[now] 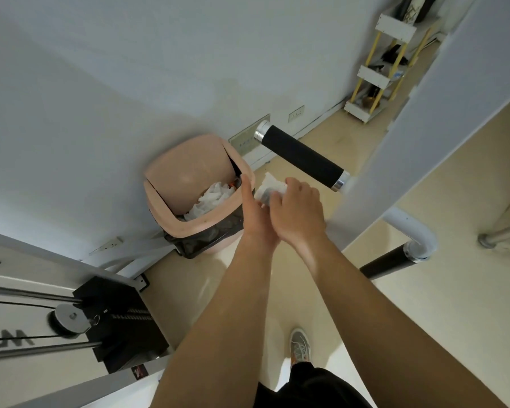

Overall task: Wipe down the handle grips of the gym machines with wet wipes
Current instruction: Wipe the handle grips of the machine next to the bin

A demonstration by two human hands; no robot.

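Note:
Both hands meet in the middle of the view around a white wet wipe [270, 185]. My right hand [299, 210] lies on top, fingers curled over the wipe. My left hand [255, 214] is underneath with its thumb pointing up; how it holds the wipe is partly hidden. Just beyond the hands a black foam handle grip [302, 157] with chrome end caps sticks out from a white machine arm. A second black grip [384, 260] sits lower right on a curved white tube.
A pink swing-lid bin [195, 189] with a black liner and used white wipes inside stands against the wall, left of my hands. A weight stack with cables and pulley [71, 318] is at lower left. A white-and-yellow shelf rack [386, 63] stands far right. My shoe [301, 346] is on the beige floor.

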